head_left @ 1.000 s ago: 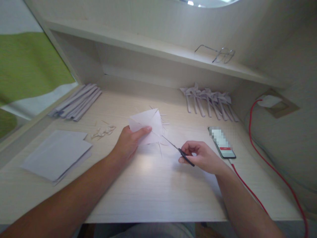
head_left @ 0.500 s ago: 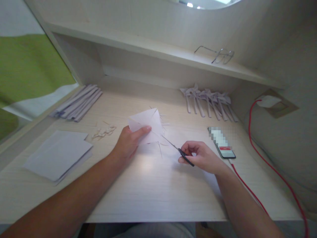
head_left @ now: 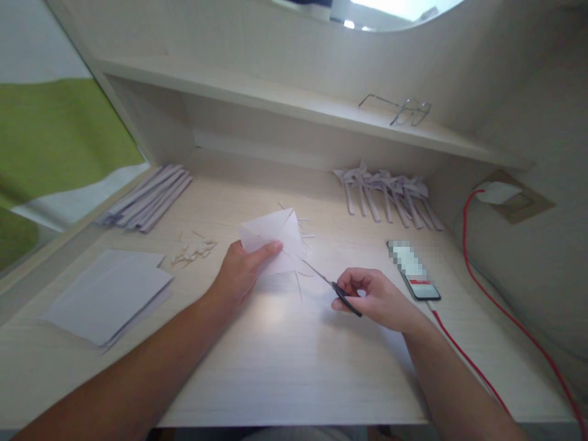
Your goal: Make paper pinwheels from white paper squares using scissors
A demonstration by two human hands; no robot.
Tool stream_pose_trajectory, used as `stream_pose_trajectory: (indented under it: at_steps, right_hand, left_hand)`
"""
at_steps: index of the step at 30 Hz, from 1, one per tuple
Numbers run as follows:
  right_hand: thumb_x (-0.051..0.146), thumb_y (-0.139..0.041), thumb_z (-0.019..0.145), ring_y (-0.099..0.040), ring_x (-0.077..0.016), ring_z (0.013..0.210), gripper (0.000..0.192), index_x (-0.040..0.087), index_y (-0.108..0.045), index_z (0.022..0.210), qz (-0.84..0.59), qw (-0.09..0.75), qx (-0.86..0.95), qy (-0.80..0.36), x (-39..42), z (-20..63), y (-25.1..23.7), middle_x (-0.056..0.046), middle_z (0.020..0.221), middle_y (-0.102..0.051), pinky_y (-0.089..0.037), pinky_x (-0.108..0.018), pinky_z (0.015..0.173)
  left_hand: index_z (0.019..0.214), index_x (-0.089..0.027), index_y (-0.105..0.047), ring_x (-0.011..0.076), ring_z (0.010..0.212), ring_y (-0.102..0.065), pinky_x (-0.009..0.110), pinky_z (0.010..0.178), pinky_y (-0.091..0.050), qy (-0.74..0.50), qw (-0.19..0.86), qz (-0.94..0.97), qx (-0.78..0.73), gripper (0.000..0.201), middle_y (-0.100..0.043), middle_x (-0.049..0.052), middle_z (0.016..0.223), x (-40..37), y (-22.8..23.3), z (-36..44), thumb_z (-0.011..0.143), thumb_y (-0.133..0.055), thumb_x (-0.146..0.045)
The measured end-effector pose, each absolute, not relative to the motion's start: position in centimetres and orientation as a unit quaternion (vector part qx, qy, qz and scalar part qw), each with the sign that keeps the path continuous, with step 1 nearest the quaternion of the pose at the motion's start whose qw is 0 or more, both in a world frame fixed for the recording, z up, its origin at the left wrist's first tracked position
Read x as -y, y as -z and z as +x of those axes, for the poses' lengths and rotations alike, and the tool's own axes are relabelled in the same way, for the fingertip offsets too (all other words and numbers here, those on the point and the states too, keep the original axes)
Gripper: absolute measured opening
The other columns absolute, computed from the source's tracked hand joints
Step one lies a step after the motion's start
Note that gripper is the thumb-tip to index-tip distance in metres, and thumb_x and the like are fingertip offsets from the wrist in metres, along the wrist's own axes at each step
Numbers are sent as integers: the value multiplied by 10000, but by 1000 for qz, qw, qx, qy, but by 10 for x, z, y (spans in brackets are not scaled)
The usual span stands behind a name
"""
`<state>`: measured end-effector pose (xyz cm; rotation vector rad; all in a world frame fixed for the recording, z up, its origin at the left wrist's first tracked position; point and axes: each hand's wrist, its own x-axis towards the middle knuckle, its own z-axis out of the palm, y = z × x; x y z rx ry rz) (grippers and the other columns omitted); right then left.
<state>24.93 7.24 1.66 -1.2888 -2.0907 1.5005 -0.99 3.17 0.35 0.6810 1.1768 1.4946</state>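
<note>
My left hand (head_left: 243, 266) pinches a white square of paper (head_left: 287, 229) with the thumb on top, holding it above the desk. Slits or creases run in from the paper's corners. My right hand (head_left: 367, 297) is closed round the black handles of a pair of scissors (head_left: 342, 295). The thin blades point up and left, their tips at the paper's lower right corner. Thin slivers (head_left: 298, 285) stick out from behind the paper on the desk; part of them is hidden by it.
Left of me are a stack of white paper (head_left: 113, 294), rolled paper sticks (head_left: 147, 199) and a small heap of bits (head_left: 193, 250). Several paper pinwheels (head_left: 386, 190) lie at the back right. A phone (head_left: 416, 272) with a red cable (head_left: 463, 355) lies right; glasses (head_left: 408, 112) rest on the shelf.
The whole view has shifted a little, so everything sits slightly lower in the picture. Both hands keep their hold, and the scissors stay at the paper's corner.
</note>
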Motion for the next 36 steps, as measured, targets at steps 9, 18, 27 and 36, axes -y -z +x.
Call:
stream_pose_trajectory:
  at_steps: [9,18,27,36]
  right_hand:
    - [383,-854,726,-430,-101,589,303,175,-634,714,-453,138,717,-511,-70,246,-18,51,628,-499,-332,-241,543]
    - [391,-848,737,-407,-97,590,331,175,-600,699,-436,142,725,-514,-72,251,-14,59,636,-468,-312,-244,542]
    - [426,-843,709,-470,-115,573,320,181,-637,721,-461,137,726,-492,-78,257,-12,33,630,-562,-331,-241,523]
    - [338,-685,800,-629,-201,666,154,188,-713,780,-574,90,782,-227,-104,275,-2,-63,744,-729,-366,-291,569]
  left_hand:
    - [991,-129,-754,277,835,-739,360,757,-569,-624,539,287,-487,427,-790,130,982,-32,-2,-10,677,-875,-392]
    - [1053,-117,-743,264,842,-732,371,805,-568,-618,533,304,-492,435,-779,146,1018,-32,2,-12,721,-858,-374]
    - [953,-132,-766,236,769,-717,319,721,-539,-615,471,330,-539,367,-786,116,920,-32,1,-17,720,-846,-403]
    - [715,-151,-736,192,565,-621,274,535,-438,-513,532,380,-557,255,-716,52,657,-23,-6,-1,689,-800,-397]
